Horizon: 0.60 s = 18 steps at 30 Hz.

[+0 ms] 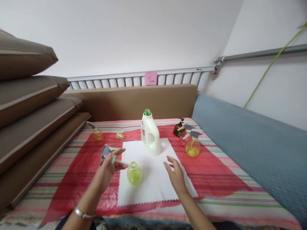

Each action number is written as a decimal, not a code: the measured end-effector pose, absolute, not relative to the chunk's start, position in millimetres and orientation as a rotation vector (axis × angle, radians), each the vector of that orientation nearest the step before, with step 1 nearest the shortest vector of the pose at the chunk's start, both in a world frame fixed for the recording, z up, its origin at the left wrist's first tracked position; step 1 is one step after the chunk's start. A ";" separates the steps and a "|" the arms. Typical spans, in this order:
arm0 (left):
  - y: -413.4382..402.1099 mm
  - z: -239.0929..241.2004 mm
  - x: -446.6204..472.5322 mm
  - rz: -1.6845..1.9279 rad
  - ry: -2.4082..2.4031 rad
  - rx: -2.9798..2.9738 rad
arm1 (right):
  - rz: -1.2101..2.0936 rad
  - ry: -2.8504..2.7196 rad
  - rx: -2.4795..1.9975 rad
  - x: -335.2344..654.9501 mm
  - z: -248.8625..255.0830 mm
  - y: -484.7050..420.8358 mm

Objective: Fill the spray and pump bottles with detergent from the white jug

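Observation:
My left hand has a grey and pale-green trigger spray head in its grip, a little left of the white cloth. Beside its fingertips stands an open yellow-green spray bottle, upright, with some liquid at the bottom and no head on its neck. Over the cloth's right side, my right hand is held with fingers apart and nothing in them. Between and beyond both hands stands a large white jug with a handle, a green piece in its mouth.
Several spray bottles cluster at the right, including a yellow one and a brown one. At the back left are another spray bottle and a small translucent cap. Brown cushions are stacked at left; a blue padded side borders the right.

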<state>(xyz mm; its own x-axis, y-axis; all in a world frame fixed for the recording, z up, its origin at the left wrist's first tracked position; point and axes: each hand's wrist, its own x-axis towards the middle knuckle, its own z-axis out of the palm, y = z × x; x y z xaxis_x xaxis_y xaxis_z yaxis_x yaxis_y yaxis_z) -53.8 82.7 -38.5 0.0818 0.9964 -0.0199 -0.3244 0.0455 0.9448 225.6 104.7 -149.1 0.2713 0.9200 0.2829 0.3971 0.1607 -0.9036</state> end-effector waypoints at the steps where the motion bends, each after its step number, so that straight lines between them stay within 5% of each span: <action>1: 84.9 -24.9 -59.0 1.302 0.919 1.019 | 0.616 -1.308 -1.444 227.2 -153.1 95.1; 7: 98.7 27.3 -58.1 1.400 1.091 1.344 | 0.712 -1.284 -1.502 239.8 -174.0 54.7; 18: 109.8 5.0 -37.2 1.078 1.257 1.885 | 0.702 -1.261 -1.470 250.2 -184.7 42.3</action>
